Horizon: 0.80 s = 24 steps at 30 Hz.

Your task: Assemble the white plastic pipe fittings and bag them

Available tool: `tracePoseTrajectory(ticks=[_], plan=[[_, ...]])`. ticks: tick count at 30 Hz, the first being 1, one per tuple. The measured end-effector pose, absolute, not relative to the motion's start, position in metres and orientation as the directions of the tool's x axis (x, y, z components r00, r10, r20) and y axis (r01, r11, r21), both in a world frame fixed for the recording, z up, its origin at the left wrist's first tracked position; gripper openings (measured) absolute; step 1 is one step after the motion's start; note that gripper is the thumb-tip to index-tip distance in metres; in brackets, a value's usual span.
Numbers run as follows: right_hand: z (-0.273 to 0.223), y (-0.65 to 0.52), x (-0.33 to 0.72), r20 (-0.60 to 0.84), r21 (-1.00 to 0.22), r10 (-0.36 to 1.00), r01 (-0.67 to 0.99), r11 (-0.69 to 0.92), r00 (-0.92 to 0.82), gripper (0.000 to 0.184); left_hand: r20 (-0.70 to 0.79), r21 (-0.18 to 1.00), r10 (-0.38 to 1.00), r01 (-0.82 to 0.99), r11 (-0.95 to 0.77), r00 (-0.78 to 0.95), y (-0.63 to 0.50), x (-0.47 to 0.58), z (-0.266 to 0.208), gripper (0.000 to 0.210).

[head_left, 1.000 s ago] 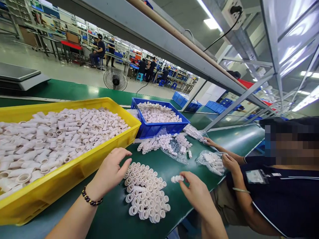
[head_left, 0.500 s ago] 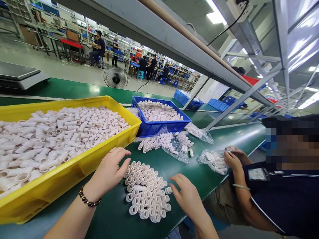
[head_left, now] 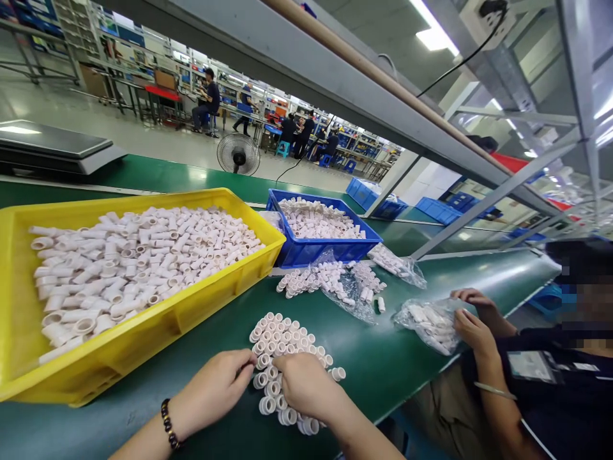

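Observation:
A cluster of white plastic pipe fittings (head_left: 287, 335) stands on the green bench, most of them on end with open mouths up. At the cluster's left edge is my left hand (head_left: 215, 386), its fingers closed and thumb tip near the index finger. My right hand (head_left: 309, 383) lies over the middle of the cluster, fingers curled in and hiding several fittings. What either hand pinches is hidden. One fitting (head_left: 338, 374) sits at the right edge of the group. Behind my left hand is a yellow bin (head_left: 191, 326) heaped with loose white fittings (head_left: 143, 249).
Past the cluster are a blue bin (head_left: 330, 250) of fittings and an opened plastic bag (head_left: 361, 306) with fittings spilling out. At right, a co-worker's hands (head_left: 474, 326) hold a filled bag (head_left: 428, 322). A metal frame bar (head_left: 383, 115) crosses overhead; a scale (head_left: 57, 144) stands far left.
Both hands have come together at the cluster: the left moved down to its left edge, the right moved left over its middle. Their fingers have closed. The view has shifted slightly.

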State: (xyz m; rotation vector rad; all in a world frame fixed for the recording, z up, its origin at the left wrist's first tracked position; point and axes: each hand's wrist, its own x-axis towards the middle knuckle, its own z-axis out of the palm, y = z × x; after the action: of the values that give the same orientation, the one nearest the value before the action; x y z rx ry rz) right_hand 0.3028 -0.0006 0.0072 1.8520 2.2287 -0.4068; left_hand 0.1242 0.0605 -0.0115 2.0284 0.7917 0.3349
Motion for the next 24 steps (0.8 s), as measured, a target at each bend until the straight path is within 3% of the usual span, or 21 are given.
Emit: tracePoseTrajectory(ticks=[4, 11, 17, 24], plan=[[0.004, 0.003, 0.301, -0.344, -0.138, 0.917, 0.977, 0.166, -0.204, 0.025, -0.112, 0.916, 0.652, 0.332, -0.226, 0.75, 0.044, 0.128, -0.03, 0.035], [0.007, 0.001, 0.298, -0.376, -0.126, 0.901, 0.975, 0.18, -0.215, 0.026, -0.113, 0.972, 0.656, 0.22, -0.082, 0.746, 0.036, 0.137, -0.046, 0.045], [0.009, 0.012, 0.29, -0.391, 0.09, 0.914, 0.984, 0.154, -0.107, 0.023, -0.115, 0.979, 0.681, 0.199, -0.046, 0.723, 0.039, 0.138, -0.057, 0.044], [-0.001, 0.019, 0.276, -0.487, 0.111, 0.862, 0.969, 0.221, -0.141, 0.015, -0.094, 0.99, 0.703, 0.141, -0.01, 0.705, 0.038, 0.139, -0.062, 0.044]])
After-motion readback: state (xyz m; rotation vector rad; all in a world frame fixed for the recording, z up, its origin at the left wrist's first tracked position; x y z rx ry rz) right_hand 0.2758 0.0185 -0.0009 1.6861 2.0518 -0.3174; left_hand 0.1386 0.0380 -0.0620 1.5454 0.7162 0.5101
